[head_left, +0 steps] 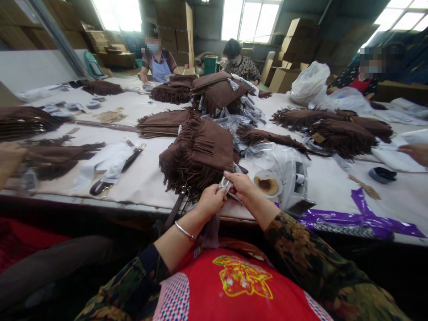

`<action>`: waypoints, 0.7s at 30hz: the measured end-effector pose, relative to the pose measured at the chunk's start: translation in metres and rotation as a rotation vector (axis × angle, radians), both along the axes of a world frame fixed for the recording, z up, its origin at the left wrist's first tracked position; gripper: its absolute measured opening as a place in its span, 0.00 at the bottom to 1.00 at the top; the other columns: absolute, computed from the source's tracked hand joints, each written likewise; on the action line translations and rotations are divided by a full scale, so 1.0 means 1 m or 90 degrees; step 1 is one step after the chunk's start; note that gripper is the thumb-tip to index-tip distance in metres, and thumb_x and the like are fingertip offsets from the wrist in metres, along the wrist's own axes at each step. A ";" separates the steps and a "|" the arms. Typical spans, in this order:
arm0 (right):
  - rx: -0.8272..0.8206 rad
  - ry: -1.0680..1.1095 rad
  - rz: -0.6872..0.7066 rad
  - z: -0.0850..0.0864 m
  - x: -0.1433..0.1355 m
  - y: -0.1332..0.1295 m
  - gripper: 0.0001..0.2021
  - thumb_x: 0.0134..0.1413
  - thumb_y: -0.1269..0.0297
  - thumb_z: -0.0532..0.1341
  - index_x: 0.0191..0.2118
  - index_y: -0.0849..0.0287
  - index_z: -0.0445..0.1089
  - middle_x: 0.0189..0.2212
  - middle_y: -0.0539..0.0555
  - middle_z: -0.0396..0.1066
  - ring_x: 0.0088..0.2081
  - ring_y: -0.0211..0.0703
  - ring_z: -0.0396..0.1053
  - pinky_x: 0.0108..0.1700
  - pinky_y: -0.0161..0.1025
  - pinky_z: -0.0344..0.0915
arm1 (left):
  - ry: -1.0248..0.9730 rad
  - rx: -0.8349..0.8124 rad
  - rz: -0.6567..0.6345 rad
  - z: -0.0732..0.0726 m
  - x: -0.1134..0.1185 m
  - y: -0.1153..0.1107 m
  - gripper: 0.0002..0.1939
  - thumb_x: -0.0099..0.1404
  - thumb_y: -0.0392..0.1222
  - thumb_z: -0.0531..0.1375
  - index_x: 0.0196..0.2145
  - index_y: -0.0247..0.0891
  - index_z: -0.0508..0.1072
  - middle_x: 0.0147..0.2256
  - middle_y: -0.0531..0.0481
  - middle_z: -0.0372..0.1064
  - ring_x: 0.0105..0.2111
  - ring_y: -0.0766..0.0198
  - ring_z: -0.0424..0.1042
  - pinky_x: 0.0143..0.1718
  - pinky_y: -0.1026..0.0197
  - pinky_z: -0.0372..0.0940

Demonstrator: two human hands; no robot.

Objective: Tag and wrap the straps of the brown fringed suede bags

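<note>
At the table's near edge both my hands are closed on a small silvery metal buckle (224,183), which seems partly wrapped in clear plastic. My left hand (211,200) pinches it from the left, and my right hand (240,185) grips its right side. Just beyond my fingers lies a brown fringed bag (214,142), its flap towards me and its fringe spread to the left. A dark strap (175,209) with metal hardware hangs over the edge beside my left wrist. What my fingertips press on is partly hidden.
Brown fringed bags (220,93) are piled mid-table, with more (344,127) at right. A tape roll (267,183) and white dispenser (296,178) stand by my right forearm, near purple plastic (361,218). Wrapped straps (113,167) lie left. Several co-workers sit around the table.
</note>
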State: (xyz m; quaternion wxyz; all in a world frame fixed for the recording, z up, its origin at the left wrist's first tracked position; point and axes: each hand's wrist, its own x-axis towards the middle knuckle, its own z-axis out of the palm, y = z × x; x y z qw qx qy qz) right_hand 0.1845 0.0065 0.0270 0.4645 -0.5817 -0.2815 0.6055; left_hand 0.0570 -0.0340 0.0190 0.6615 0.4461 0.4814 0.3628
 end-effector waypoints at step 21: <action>0.046 -0.015 0.039 0.007 0.003 -0.007 0.17 0.46 0.56 0.68 0.20 0.58 0.62 0.12 0.45 0.58 0.15 0.30 0.53 0.17 0.30 0.50 | -0.232 -0.198 -0.059 0.005 -0.001 0.001 0.13 0.63 0.48 0.63 0.36 0.35 0.68 0.24 0.57 0.60 0.17 0.74 0.60 0.20 0.69 0.60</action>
